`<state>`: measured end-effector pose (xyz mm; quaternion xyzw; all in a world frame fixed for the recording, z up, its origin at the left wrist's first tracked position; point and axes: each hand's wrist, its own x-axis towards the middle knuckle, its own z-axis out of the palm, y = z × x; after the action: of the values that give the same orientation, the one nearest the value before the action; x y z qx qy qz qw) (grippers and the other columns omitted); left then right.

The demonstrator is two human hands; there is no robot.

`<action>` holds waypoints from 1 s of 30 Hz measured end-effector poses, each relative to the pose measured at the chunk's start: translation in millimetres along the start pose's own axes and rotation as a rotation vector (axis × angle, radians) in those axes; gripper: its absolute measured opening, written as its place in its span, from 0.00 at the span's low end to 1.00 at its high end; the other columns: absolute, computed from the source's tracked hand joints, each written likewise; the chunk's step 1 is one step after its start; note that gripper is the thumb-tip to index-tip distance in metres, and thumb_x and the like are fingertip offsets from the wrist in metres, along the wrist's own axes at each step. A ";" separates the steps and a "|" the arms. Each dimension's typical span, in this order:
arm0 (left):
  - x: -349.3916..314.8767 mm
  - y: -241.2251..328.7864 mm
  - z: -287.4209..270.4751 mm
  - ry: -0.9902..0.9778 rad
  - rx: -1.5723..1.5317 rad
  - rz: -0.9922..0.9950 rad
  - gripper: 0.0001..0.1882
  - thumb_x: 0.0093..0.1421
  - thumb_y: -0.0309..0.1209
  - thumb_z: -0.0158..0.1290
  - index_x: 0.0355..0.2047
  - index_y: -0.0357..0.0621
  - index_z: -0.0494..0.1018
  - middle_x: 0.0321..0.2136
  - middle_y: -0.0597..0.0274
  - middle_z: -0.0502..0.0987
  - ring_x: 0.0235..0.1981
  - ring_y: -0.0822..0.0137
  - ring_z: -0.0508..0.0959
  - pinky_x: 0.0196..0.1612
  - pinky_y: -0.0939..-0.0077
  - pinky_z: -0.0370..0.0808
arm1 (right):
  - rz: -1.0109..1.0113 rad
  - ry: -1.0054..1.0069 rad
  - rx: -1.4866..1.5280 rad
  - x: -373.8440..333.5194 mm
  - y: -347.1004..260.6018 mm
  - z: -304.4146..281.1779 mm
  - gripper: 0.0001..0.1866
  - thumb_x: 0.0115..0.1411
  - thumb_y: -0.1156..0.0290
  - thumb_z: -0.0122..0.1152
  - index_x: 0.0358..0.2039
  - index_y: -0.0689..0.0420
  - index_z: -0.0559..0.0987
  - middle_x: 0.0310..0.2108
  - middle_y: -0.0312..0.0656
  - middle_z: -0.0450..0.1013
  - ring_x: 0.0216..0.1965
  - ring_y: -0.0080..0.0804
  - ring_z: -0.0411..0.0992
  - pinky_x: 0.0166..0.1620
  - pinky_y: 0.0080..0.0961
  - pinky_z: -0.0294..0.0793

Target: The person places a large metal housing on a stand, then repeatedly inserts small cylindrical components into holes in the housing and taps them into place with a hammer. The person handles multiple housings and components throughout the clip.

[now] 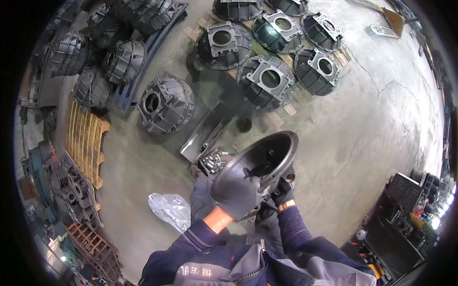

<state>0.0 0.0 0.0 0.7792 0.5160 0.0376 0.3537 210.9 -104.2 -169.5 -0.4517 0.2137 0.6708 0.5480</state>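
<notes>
A dark cast-metal bell housing [286, 143] is tilted up in front of my body, its wide round rim facing up and away. My left hand [241, 194], in a dark glove, is closed on its near left side, partly over the rim; its fingertips are hard to make out against the dark metal. My right hand [285, 194], also gloved, grips the housing's near right side beside a round bored boss. Just beyond my left knee is a tray of small shiny cylindrical metal parts [217, 161], partly hidden by the housing.
Several finished-looking bell housings [266, 81] stand on wooden pallets ahead; one more housing [167, 102] sits on the floor ahead-left. A metal channel [202, 133] lies beside the tray. Clear plastic bag [170, 210] and wooden pallet [86, 138] are left; a dark cabinet [391, 236] stands right.
</notes>
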 end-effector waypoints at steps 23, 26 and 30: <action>101.0 166.3 -40.2 -0.111 -0.024 0.070 0.28 0.61 0.57 0.56 0.32 0.39 0.79 0.19 0.47 0.80 0.22 0.51 0.83 0.29 0.55 0.78 | -0.245 -0.219 -0.109 -65.2 -167.3 42.8 0.27 0.76 0.61 0.44 0.70 0.57 0.62 0.68 0.44 0.66 0.65 0.41 0.67 0.68 0.40 0.67; 124.5 170.1 -49.8 -0.156 0.054 0.059 0.27 0.61 0.57 0.56 0.33 0.41 0.80 0.20 0.47 0.80 0.23 0.49 0.83 0.30 0.53 0.79 | -0.298 -0.226 -0.097 -54.5 -181.3 61.0 0.26 0.75 0.60 0.44 0.69 0.58 0.63 0.66 0.45 0.67 0.64 0.42 0.68 0.67 0.41 0.68; 158.5 155.2 -67.5 -0.080 0.065 0.140 0.26 0.60 0.54 0.57 0.31 0.41 0.81 0.21 0.48 0.81 0.22 0.48 0.82 0.29 0.56 0.78 | -0.299 -0.221 0.041 -34.1 -184.1 77.0 0.25 0.74 0.63 0.44 0.68 0.59 0.66 0.64 0.46 0.70 0.61 0.41 0.70 0.65 0.40 0.71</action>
<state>165.7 132.5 93.4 0.8254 0.4467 0.0142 0.3449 352.9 -5.8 -63.9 -0.3909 0.0962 0.6227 0.6709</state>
